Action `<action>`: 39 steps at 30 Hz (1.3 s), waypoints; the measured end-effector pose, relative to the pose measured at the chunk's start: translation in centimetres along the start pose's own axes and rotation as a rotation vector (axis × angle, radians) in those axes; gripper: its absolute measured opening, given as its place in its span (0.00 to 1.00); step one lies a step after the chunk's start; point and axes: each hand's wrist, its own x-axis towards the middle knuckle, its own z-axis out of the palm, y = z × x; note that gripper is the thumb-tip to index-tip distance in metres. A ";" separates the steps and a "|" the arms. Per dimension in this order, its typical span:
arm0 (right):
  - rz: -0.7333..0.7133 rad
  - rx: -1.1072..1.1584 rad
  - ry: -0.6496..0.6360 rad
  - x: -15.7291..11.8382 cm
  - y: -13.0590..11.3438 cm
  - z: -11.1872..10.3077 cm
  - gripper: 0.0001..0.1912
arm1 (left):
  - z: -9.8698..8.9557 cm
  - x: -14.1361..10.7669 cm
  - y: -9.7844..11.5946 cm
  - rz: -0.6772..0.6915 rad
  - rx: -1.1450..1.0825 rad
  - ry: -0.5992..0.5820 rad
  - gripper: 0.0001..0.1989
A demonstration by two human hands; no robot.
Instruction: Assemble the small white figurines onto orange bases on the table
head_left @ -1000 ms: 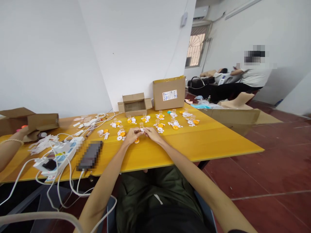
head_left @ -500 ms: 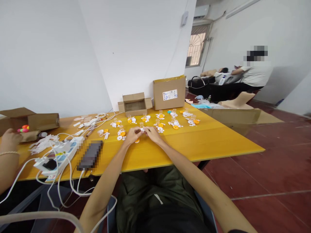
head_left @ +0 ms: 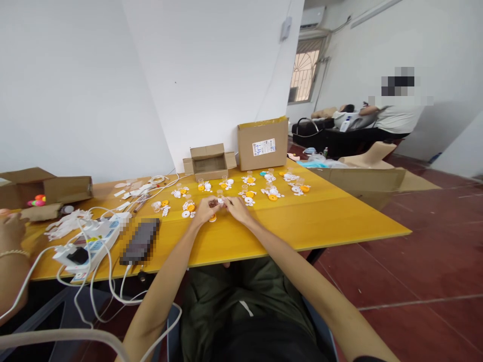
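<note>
My left hand (head_left: 206, 209) and my right hand (head_left: 236, 208) meet over the yellow table (head_left: 302, 221), fingers bent around a small white plastic piece (head_left: 220, 200). Both hands pinch it, one from each side; its exact kind is too small to make out. Below my left fingers lies an orange round part (head_left: 213, 218), partly covered. Just left of that hand sits a pile with an orange ring (head_left: 190, 207) and a white disc (head_left: 186, 214). To the right of my right hand are another orange disc (head_left: 249, 194) and white parts (head_left: 248, 201).
Several similar piles with clear cups spread across the table. An open carton (head_left: 210, 166) and a closed box (head_left: 262, 146) stand at the back. Leftward are a phone (head_left: 140, 241), a power strip (head_left: 101, 241) with cables, and a co-worker's hand (head_left: 11, 229). Another person sits far right.
My hands stay in nearly the same place with the white piece. At the far left, the co-worker's hand has shifted left and down, away from the colourful balls.
</note>
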 end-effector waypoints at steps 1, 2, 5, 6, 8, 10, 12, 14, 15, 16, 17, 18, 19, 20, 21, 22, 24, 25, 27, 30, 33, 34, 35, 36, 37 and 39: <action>0.010 0.010 0.008 0.0 0.0 0.0 0.19 | 0.0 0.0 -0.1 0.004 0.018 0.008 0.08; 0.022 0.022 0.017 0.1 0.0 0.0 0.20 | 0.0 0.1 -0.1 0.010 0.041 0.021 0.07; 0.061 0.073 0.052 0.2 0.1 0.1 0.20 | -0.2 0.1 -0.4 0.037 0.145 0.083 0.05; 0.070 0.092 0.067 0.3 0.1 0.1 0.20 | -0.3 0.1 -0.5 0.049 0.186 0.104 0.05; 0.088 0.128 0.093 0.4 0.4 0.1 0.20 | -0.4 0.2 -0.7 0.063 0.265 0.128 0.07; 0.107 0.155 0.102 0.5 0.7 0.1 0.19 | -0.6 0.2 -1.0 0.057 0.324 0.138 0.08; 0.122 0.170 0.095 0.5 0.9 0.1 0.18 | -0.7 0.3 -1.4 0.037 0.356 0.153 0.08; 0.128 0.177 0.088 0.6 1.1 0.1 0.17 | -0.8 0.4 -1.7 0.008 0.368 0.169 0.07; 0.129 0.178 0.088 0.6 1.1 0.1 0.16 | -0.8 0.5 -1.9 -0.010 0.372 0.176 0.07; 0.130 0.180 0.088 0.6 1.2 0.1 0.16 | -0.8 0.5 -2.1 -0.032 0.375 0.183 0.07; 0.132 0.180 0.086 0.6 1.1 0.1 0.16 | -0.8 0.5 -2.2 -0.057 0.377 0.188 0.07; 0.136 0.178 0.082 0.6 1.1 0.1 0.16 | -0.9 0.6 -2.4 -0.084 0.377 0.193 0.07; 0.142 0.177 0.076 0.6 1.0 0.2 0.16 | -0.9 0.6 -2.6 -0.110 0.373 0.195 0.07; 0.147 0.175 0.070 0.5 1.0 0.2 0.16 | -0.9 0.6 -2.7 -0.133 0.364 0.196 0.07; 0.150 0.172 0.066 0.5 0.9 0.2 0.16 | -0.9 0.6 -2.8 -0.149 0.350 0.195 0.07; 0.151 0.168 0.065 0.5 0.8 0.2 0.15 | -0.9 0.7 -3.0 -0.158 0.329 0.195 0.07; 0.146 0.159 0.066 0.5 0.7 0.2 0.15 | -0.9 0.7 -3.1 -0.153 0.271 0.203 0.07; 0.142 0.154 0.064 0.5 0.7 0.2 0.15 | -0.9 0.7 -3.2 -0.144 0.242 0.214 0.08; 0.130 0.149 0.057 0.5 0.7 0.2 0.14 | -0.9 0.7 -3.2 -0.124 0.204 0.244 0.09; 0.108 0.150 0.049 0.5 0.9 0.2 0.13 | -0.9 0.6 -3.2 -0.089 0.196 0.271 0.09; 0.095 0.157 0.048 0.6 1.2 0.2 0.13 | -0.9 0.5 -3.1 -0.065 0.199 0.249 0.08; 0.091 0.162 0.048 0.6 1.2 0.2 0.12 | -0.9 0.5 -3.1 -0.063 0.201 0.240 0.08; 0.088 0.168 0.049 0.6 1.2 0.2 0.12 | -0.9 0.6 -3.1 -0.063 0.203 0.233 0.08; 0.087 0.173 0.049 0.6 1.1 0.1 0.12 | -0.9 0.6 -3.1 -0.064 0.205 0.230 0.08; 0.088 0.176 0.049 0.6 1.1 0.1 0.11 | -0.8 0.6 -3.1 -0.067 0.208 0.229 0.09; 0.101 0.181 0.048 0.6 0.9 0.1 0.10 | -0.8 0.7 -3.2 -0.076 0.219 0.226 0.10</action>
